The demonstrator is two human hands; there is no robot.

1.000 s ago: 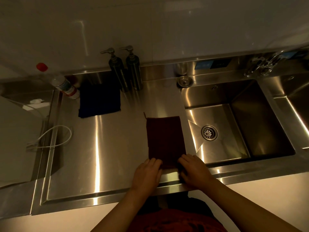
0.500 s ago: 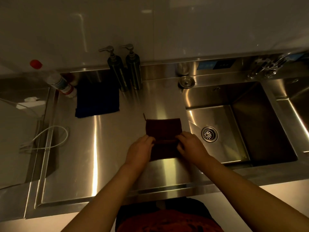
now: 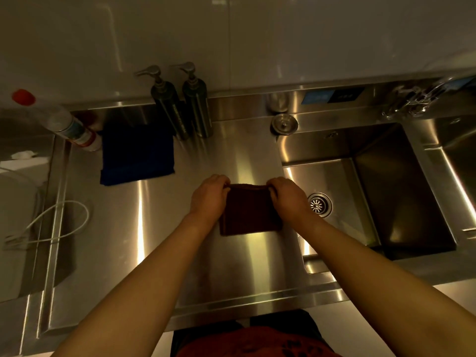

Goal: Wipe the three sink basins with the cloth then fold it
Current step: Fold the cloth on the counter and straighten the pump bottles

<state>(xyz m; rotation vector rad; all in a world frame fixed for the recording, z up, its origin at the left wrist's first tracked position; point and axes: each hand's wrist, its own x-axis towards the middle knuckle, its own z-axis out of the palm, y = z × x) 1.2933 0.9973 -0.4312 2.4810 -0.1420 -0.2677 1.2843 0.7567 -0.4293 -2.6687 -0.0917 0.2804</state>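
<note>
My left hand [image 3: 210, 195] and my right hand [image 3: 288, 195] are both on the dark maroon cloth [image 3: 248, 211], which lies folded on the stainless steel counter [image 3: 144, 228] in the middle of the frame, just left of the sink basin [image 3: 381, 186]. Each hand has its fingers curled over the cloth's far edge, pinching a top corner, left hand on the left corner and right hand on the right. The near edge of the cloth lies flat on the steel between my wrists.

The basin fills the right-centre of the frame, its round drain strainer [image 3: 319, 204] just right of my right hand. A second basin [image 3: 461, 161] shows at the right edge, with the faucet [image 3: 412, 101] above it in the upper right. A round sink plug [image 3: 284, 123] sits on the counter above the basin's upper left corner.

In the upper left, a dark blue cloth [image 3: 136, 153] lies flat on the counter, well apart from mine. Above it stand two dark pump dispensers [image 3: 180, 104] side by side against the wall. A clear bottle with a red cap [image 3: 56, 119] leans at the far left, and a white cable [image 3: 49, 222] loops below it.
</note>
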